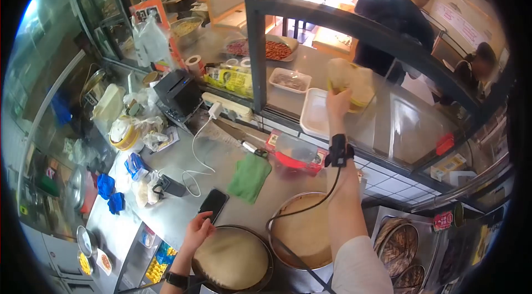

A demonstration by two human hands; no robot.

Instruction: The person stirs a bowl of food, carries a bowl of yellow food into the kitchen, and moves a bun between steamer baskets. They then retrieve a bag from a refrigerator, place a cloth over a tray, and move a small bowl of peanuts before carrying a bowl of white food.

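Observation:
My right hand [339,103] reaches through the window opening, its fingers closed on the near edge of a yellowish container [354,84] above the counter. Just below that hand lies a white tray [317,112]. My left hand [198,230] hangs over the near worktop with its fingers partly spread and nothing in them, close to a black phone [213,205]. Beneath my arms are two round pans, one with pale dough [231,258] at the left and one with a flat pale layer [302,230] at the right.
The dark window frame [254,45] stands around the reaching arm. A green cloth [249,178], a red-handled item [296,162] and a white cable [194,153] lie on the worktop. A black printer [178,94] is at the left. Beyond the window stands a person [393,22].

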